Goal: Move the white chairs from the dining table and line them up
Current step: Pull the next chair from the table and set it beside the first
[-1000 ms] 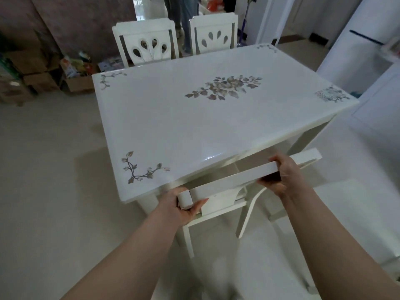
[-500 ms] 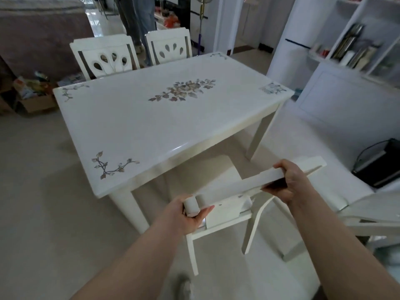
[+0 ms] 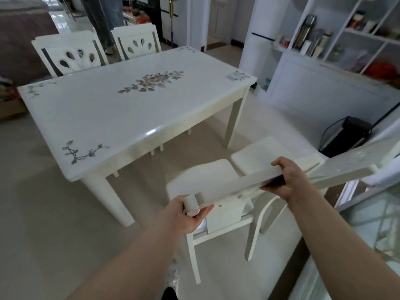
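Lower centre: left hand [image 3: 186, 215] and right hand [image 3: 289, 183] each curl around the top rail of a white chair [image 3: 233, 187]. It looks rigid and probably heavy, so it is best held at both rail ends.

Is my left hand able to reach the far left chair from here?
Probably not: the far left chair stands beyond the dining table, and the left hand grips the near chair.

floor [image 3: 43, 213]: pale, glossy | table [image 3: 91, 118]: stands on it, flower-printed top | far-left chair [image 3: 71, 55], far-right chair [image 3: 136, 43]: behind table | near chair [image 3: 201, 176], right chair [image 3: 259, 152]: seats side by side, right of table | cardboard box [image 3: 10, 107]: left edge
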Action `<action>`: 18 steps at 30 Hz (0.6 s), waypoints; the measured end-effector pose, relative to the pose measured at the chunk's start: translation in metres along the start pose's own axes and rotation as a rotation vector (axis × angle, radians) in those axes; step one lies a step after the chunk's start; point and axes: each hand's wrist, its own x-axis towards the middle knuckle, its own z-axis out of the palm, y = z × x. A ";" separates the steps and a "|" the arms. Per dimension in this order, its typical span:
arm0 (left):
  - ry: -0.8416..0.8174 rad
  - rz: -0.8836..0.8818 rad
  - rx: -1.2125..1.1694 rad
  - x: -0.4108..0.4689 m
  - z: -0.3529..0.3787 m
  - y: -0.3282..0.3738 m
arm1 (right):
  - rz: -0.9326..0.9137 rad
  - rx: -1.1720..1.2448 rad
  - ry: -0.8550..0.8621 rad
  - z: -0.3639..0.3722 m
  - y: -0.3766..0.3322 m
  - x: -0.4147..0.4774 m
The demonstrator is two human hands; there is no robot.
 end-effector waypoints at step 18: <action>-0.069 -0.050 0.029 -0.016 0.000 -0.089 | 0.072 0.123 0.090 -0.088 0.020 -0.027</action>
